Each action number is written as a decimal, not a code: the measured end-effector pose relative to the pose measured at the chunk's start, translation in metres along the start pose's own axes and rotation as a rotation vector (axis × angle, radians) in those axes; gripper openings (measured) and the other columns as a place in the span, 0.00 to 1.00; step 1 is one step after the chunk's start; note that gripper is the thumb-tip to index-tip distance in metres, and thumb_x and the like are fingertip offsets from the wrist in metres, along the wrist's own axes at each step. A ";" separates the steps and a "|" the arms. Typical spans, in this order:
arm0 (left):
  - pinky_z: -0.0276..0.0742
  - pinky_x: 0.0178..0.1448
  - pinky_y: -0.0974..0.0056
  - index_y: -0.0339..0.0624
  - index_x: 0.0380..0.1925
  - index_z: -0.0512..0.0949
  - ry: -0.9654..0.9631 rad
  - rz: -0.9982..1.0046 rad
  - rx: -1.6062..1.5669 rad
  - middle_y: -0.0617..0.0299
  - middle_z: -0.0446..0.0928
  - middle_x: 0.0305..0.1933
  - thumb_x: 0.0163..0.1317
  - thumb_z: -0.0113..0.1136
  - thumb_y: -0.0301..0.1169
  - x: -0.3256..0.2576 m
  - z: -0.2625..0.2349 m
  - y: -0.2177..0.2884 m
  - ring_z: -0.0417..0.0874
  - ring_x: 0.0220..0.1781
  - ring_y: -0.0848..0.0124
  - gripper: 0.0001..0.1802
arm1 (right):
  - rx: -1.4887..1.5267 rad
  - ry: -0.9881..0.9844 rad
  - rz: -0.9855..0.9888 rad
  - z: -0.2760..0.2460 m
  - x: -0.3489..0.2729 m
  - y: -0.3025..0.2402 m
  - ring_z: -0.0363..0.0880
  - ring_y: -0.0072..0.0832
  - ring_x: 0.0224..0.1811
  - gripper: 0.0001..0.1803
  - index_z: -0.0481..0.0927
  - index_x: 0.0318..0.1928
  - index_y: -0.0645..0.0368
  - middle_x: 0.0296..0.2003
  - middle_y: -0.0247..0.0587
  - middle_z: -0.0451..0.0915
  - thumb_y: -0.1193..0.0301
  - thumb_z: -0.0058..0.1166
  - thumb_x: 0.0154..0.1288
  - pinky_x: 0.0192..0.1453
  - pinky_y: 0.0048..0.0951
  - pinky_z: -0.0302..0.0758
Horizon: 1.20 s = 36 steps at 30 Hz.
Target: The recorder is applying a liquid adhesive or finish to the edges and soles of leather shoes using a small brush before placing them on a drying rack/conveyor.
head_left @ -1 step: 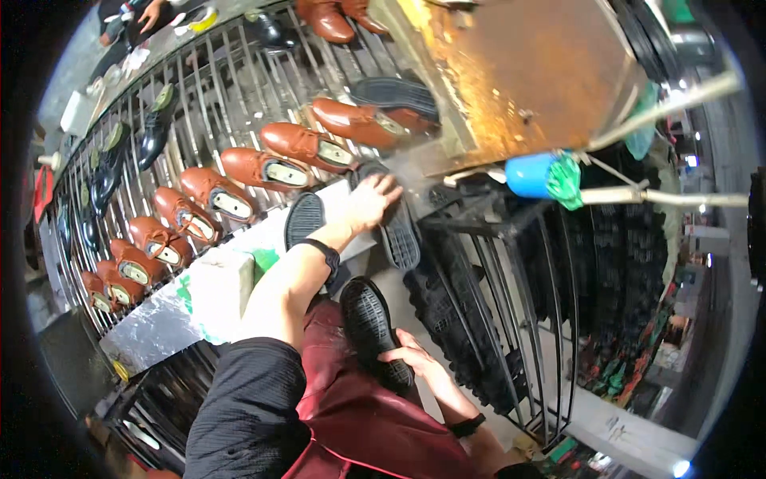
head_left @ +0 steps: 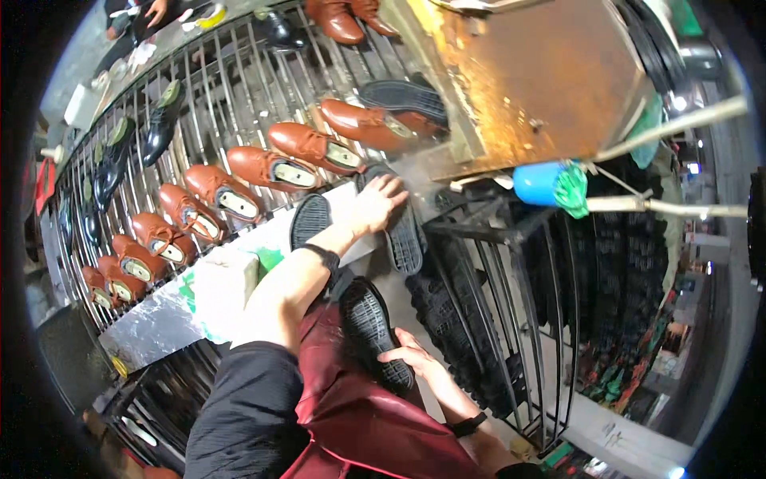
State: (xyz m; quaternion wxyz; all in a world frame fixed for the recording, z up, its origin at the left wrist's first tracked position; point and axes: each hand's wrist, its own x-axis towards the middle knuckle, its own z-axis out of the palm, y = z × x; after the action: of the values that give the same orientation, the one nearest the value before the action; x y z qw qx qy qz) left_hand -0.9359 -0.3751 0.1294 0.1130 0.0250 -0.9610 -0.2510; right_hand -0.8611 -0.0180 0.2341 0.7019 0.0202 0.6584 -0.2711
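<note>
My left hand (head_left: 379, 203) reaches forward with its fingers curled over the far end of a black shoe sole (head_left: 404, 243), tread side up. Beside it, a second black sole (head_left: 309, 219) lies on the edge of the pale ledge (head_left: 152, 339). Close to my lap, my right hand (head_left: 411, 358) grips the right edge of another black sole (head_left: 367, 315), its ridged tread turned up. Brown leather shoes (head_left: 299, 144) stand in a row along the metal rack, just past the ledge. The undersides of the soles are hidden.
The slatted metal rack (head_left: 247, 88) also carries black shoes (head_left: 163, 128). A rusty-topped table (head_left: 550, 72) stands far right, with a blue cup (head_left: 536, 184) at its near edge. A black metal frame (head_left: 511, 235) with many black soles stands right. A person's hand (head_left: 156, 12) shows far left.
The scene has shifted slightly rightward in the picture. Both hands stay on the same soles.
</note>
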 end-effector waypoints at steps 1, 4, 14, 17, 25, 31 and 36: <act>0.67 0.76 0.43 0.44 0.68 0.76 0.117 -0.034 -0.013 0.45 0.71 0.73 0.59 0.66 0.28 -0.004 -0.028 0.003 0.71 0.72 0.43 0.33 | 0.016 -0.037 -0.007 0.008 0.013 0.005 0.41 0.47 0.87 0.73 0.44 0.82 0.72 0.83 0.62 0.46 0.61 0.80 0.43 0.88 0.41 0.41; 0.74 0.68 0.45 0.38 0.59 0.78 0.470 -0.336 -0.154 0.42 0.77 0.59 0.59 0.70 0.32 -0.044 -0.134 0.049 0.77 0.61 0.44 0.27 | -0.051 0.015 -0.106 0.033 0.052 -0.052 0.52 0.46 0.84 0.67 0.51 0.81 0.73 0.79 0.61 0.57 0.61 0.78 0.46 0.86 0.40 0.49; 0.77 0.65 0.46 0.28 0.69 0.67 0.218 -1.153 -0.064 0.36 0.75 0.59 0.66 0.69 0.48 -0.244 -0.083 0.061 0.78 0.61 0.38 0.42 | -0.463 0.604 -0.742 0.059 0.084 -0.165 0.84 0.38 0.46 0.25 0.84 0.46 0.65 0.45 0.46 0.82 0.64 0.80 0.52 0.51 0.42 0.83; 0.77 0.63 0.47 0.28 0.62 0.73 0.207 -1.163 -0.088 0.38 0.78 0.53 0.62 0.73 0.43 -0.232 -0.098 0.066 0.80 0.57 0.40 0.37 | -0.816 1.139 -0.731 -0.001 0.067 -0.191 0.69 0.55 0.64 0.51 0.68 0.68 0.67 0.62 0.57 0.70 0.61 0.82 0.46 0.69 0.53 0.70; 0.77 0.41 0.51 0.37 0.40 0.75 0.377 -1.089 -0.382 0.48 0.77 0.30 0.57 0.78 0.30 -0.203 -0.134 0.093 0.79 0.33 0.47 0.19 | -0.936 0.880 -0.449 -0.061 0.078 -0.197 0.70 0.59 0.67 0.45 0.76 0.57 0.74 0.61 0.62 0.73 0.55 0.82 0.45 0.69 0.52 0.75; 0.68 0.33 0.65 0.37 0.37 0.75 0.548 -1.206 -0.632 0.63 0.74 0.26 0.67 0.72 0.31 -0.158 -0.124 0.102 0.69 0.28 0.76 0.14 | -0.131 0.536 -0.502 -0.071 0.047 -0.182 0.85 0.36 0.40 0.38 0.74 0.53 0.67 0.37 0.48 0.85 0.66 0.78 0.42 0.51 0.38 0.82; 0.58 0.35 0.69 0.42 0.35 0.72 0.919 -1.337 -0.812 0.75 0.64 0.28 0.71 0.69 0.32 -0.153 -0.118 0.102 0.61 0.32 0.82 0.14 | -0.612 0.686 -0.924 -0.049 0.045 -0.248 0.84 0.41 0.52 0.41 0.73 0.59 0.64 0.52 0.50 0.81 0.71 0.79 0.43 0.59 0.42 0.80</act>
State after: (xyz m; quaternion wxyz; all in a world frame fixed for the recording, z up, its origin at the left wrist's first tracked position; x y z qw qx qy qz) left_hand -0.7590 -0.3265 0.2483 0.3162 0.6335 -0.4438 -0.5493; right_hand -1.0078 -0.2264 0.2674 0.2371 -0.3804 0.8333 -0.3235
